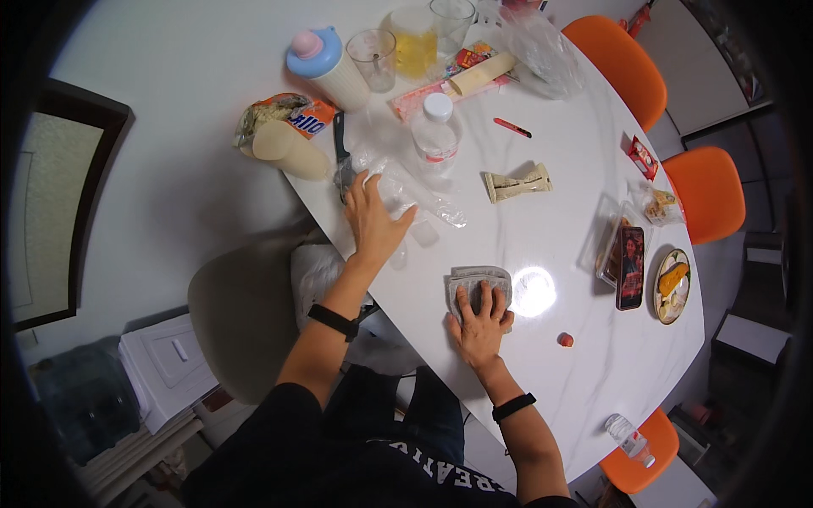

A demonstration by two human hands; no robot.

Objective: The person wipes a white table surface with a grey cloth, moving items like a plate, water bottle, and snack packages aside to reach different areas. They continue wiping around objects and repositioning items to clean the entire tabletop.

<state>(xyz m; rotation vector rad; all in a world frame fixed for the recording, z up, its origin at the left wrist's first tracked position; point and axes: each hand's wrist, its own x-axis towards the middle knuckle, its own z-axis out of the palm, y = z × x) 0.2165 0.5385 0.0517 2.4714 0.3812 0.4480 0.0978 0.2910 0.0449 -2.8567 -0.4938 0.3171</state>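
My left hand (376, 227), fingers spread, is over a crumpled clear plastic bag (413, 184) near the table's edge; whether the fingertips press on it I cannot tell. Just beyond those fingers lies a knife with a dark handle (341, 136), its blade partly under the plastic. Small clear plastic pieces (424, 233) are beside my thumb. Flat on the white marbled table (540, 394), a folded grey cloth (481, 274) sits under my right hand (481, 330), which grips it from above with thumb and little finger at its sides.
Beyond the hands stand a clear bottle (437, 136), a blue-lidded cup (330, 66), a glass (375, 63) and a beige cylinder (289, 149). A wrapped snack (519, 183), red cutter (512, 127), phone (630, 267), food plate (672, 286) and small red item (566, 340) lie rightward.
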